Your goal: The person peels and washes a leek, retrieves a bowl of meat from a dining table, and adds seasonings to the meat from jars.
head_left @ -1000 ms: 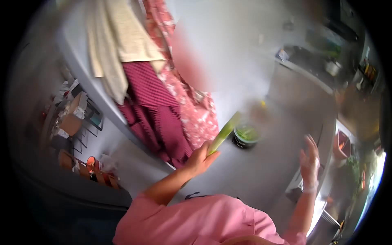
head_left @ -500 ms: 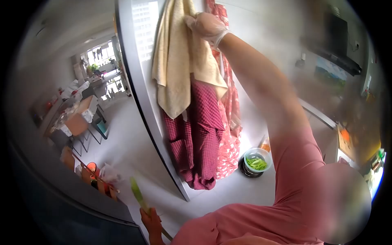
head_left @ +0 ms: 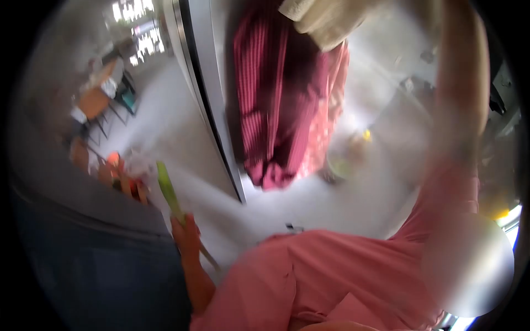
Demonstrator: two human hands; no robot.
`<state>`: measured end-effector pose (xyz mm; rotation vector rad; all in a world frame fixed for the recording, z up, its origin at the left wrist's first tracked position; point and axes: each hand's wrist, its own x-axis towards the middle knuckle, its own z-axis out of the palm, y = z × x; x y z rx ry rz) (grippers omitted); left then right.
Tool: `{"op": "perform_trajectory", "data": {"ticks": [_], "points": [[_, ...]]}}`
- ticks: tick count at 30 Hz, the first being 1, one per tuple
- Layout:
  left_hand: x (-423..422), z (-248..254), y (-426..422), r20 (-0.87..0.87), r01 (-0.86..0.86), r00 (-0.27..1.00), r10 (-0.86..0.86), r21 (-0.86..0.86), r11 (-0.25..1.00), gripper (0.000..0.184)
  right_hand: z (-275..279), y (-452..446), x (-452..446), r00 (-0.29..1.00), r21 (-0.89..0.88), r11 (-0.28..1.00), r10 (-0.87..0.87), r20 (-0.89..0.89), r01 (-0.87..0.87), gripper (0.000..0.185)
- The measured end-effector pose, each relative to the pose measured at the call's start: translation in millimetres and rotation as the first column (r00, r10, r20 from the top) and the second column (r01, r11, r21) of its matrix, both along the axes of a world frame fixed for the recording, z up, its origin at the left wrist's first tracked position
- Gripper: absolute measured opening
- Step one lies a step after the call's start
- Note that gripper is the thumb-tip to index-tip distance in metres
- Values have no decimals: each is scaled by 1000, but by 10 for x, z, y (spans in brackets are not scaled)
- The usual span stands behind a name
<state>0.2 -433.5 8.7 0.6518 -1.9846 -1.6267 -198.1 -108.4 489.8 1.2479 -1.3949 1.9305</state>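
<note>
My left hand is low on the left, its fingers wrapped round a long green stalk-like thing. The thick green end points up and a thin paler end comes out below the hand; I cannot tell its exact kind. My right arm reaches up along the right side, with the hand beyond the top edge. A beige towel, blurred, stretches across the top towards that arm. Below it hang a dark red checked cloth and a pink-red patterned cloth.
A door frame edge stands left of the hanging cloths. Through the doorway are a table with chairs and a plastic bag on the floor. A blurred bowl with something green stands on the floor to the right.
The view has tilted down. The towel has moved up and right, off the checked cloth, and my gloved right hand, which gripped it, has left the frame. My left hand still holds the green thing.
</note>
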Motion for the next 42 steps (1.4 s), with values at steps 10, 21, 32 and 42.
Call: {"op": "perform_trajectory", "data": {"ticks": [10, 21, 32, 42], "points": [[-730, 376, 498, 18, 402, 914, -405, -166, 900, 18, -3136, 974, 577, 693, 318, 948, -234, 682, 7, 38], [-1509, 736, 1421, 86, 779, 625, -776, -123, 615, 16, -3325, 1463, 1265, 236, -106, 971, 157, 959, -214, 36], [-1563, 526, 2181, 59, 925, 364, -930, -138, 354, 12, -4126, 1805, 2070, -108, -273, 848, 251, 962, -455, 31], [-1635, 431, 2618, 65, 983, 182, -981, -40, 180, 15, -3730, 1998, 1931, 98, 213, 666, -206, 974, -715, 47]]}}
